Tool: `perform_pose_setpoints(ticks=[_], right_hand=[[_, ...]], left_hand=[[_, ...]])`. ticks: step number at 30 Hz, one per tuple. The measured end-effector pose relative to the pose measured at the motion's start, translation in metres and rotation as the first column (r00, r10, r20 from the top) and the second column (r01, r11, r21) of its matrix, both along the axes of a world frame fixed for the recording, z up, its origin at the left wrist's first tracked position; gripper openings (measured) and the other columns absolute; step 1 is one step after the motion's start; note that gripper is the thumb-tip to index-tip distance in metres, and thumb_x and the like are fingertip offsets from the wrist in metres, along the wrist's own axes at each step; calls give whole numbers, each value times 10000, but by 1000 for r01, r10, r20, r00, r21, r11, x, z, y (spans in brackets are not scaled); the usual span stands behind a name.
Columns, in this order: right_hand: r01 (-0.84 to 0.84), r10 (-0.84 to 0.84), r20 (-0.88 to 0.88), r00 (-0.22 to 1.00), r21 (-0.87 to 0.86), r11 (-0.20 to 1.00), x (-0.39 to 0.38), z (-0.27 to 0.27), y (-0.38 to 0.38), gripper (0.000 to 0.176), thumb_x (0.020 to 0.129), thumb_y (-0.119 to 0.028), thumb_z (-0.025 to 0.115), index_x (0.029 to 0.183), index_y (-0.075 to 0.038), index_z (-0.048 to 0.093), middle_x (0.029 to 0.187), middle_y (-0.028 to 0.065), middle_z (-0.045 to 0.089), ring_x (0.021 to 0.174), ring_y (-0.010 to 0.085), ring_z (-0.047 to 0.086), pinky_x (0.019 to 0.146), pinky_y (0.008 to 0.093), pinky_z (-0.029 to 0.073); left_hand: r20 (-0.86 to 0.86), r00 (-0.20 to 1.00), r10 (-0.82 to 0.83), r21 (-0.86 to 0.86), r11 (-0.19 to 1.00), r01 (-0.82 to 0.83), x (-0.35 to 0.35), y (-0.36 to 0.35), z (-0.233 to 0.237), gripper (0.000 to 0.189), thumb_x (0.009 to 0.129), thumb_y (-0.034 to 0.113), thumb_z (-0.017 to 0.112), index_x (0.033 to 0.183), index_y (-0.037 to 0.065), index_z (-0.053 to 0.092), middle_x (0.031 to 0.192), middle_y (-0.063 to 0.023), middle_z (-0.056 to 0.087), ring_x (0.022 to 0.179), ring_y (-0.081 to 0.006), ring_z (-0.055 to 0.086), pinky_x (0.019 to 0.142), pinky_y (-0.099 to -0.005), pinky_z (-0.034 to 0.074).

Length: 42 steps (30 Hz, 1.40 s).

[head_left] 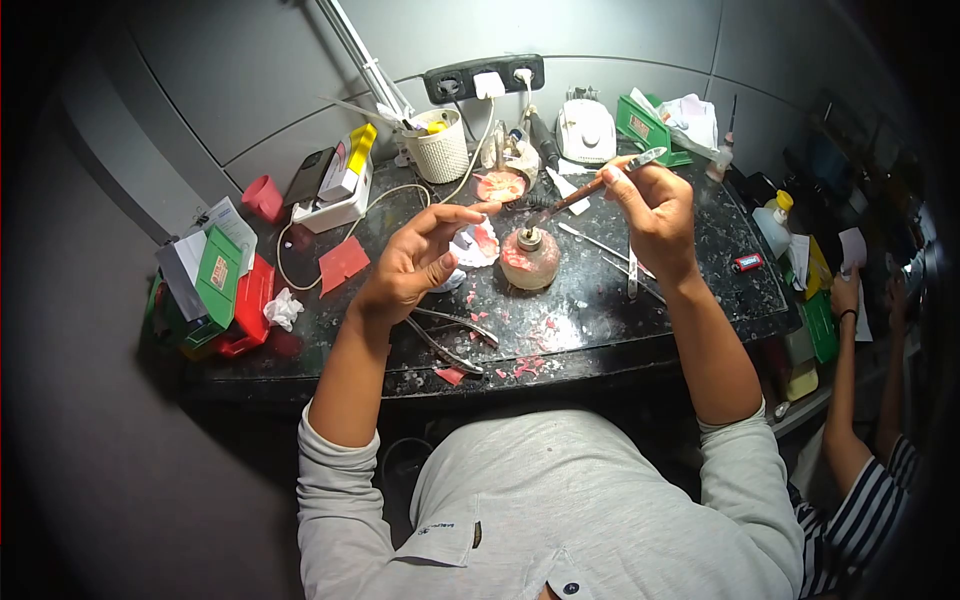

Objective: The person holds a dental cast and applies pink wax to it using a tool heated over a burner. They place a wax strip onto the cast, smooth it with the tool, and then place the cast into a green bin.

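Note:
My right hand (655, 210) pinches a wax knife with a brown handle (587, 193). One metal end points up to the right; the other reaches down to the wick of a round glass spirit burner (530, 262). No flame can be made out clearly. My left hand (410, 262) is raised left of the burner, thumb and fingers apart. Just beyond its fingers is a white dental cast with pink wax (478, 243), partly hidden by the hand; no grip on it shows. A second pink-and-white dental piece (500, 187) sits behind the burner.
Metal pliers-like tool (445, 345) and pink wax scraps (525, 367) lie near the front edge. A pink wax sheet (343, 265) and red and green boxes (255, 300) are left. Slim instruments (605, 245) and a red lighter (747, 262) lie right. Another person's arm (845, 380) is far right.

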State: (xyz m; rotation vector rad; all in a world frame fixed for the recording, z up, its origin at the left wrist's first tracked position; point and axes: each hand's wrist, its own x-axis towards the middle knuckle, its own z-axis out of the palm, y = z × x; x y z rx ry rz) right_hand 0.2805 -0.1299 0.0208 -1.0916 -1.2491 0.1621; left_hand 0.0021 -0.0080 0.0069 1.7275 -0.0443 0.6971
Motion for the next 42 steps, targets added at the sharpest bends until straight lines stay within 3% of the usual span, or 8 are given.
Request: perform_pose_setpoints(ticks=[10,16,18,37,42], right_hand=[[6,11,-118,993,144,989,-10,2,5,174,959,-90,692,1047,57,719,843,70,737,753,77,661,661,217,512],[13,-13,1,1000,73,997,-6,-3,6,180,951,-88,701,1054,57,721,870,94,750,794,92,686,711,215,538],[5,-1,-63,998,77,997,-10,1,4,181,948,-92,707,1053,55,725,859,88,749,784,80,677,691,212,528],[32,-31,-12,999,94,995,-6,-2,7,172,936,-95,721,1039,42,736,820,73,745,750,62,664,659,207,512],[34,-35,17,999,75,997,-3,-7,9,164,931,-92,730,1030,38,742,730,2,688,654,8,545,557,192,410]], left_hand=[[23,1000,3,18,1000,-4,2,-1,2,479,945,180,689,1350,21,490,1495,-217,475,1450,-288,365,1206,-435,212],[21,1000,8,16,1000,-8,0,0,2,481,944,186,692,1350,22,491,1496,-221,473,1456,-292,356,1207,-436,210],[18,1000,7,-11,1000,-7,-1,0,1,483,943,188,694,1349,23,492,1496,-222,472,1456,-292,357,1206,-435,211],[24,999,34,22,999,-35,0,1,1,517,932,235,714,1347,18,497,1485,-215,485,1438,-282,383,1190,-421,246],[19,999,50,-9,999,-50,0,0,0,560,915,277,739,1350,21,495,1463,-203,507,1423,-271,402,1175,-410,276]])
